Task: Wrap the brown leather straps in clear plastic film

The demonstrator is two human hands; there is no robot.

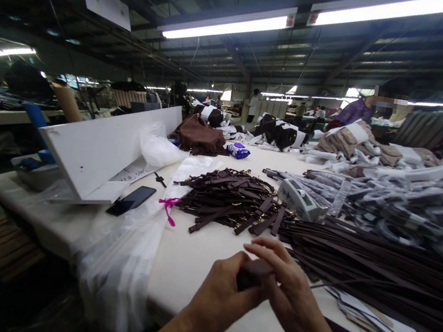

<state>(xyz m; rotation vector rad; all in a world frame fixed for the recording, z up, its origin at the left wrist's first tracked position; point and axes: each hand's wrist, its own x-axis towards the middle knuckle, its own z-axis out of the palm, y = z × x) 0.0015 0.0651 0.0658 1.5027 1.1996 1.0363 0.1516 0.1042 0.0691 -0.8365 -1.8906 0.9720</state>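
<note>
Over the front of the table my left hand (224, 281) is closed around a dark brown strap (254, 272), which looks folded or coiled. My right hand (291, 283) grips the same strap from the other side, its fingers bent over the top. Part of the strap is hidden by my palms. Just beyond my hands lies a heap of short brown straps (234, 190) with gold-coloured metal fittings. To the right, long brown straps (359, 255) lie side by side in a thick bundle.
A white board box (97, 152), a black phone (132, 200) and clear plastic sheeting (120, 273) are at the left. A small grey device (302, 201) stands behind the long straps. Plastic-wrapped straps (421, 203) pile up at right. A person in purple (352, 111) is across the table.
</note>
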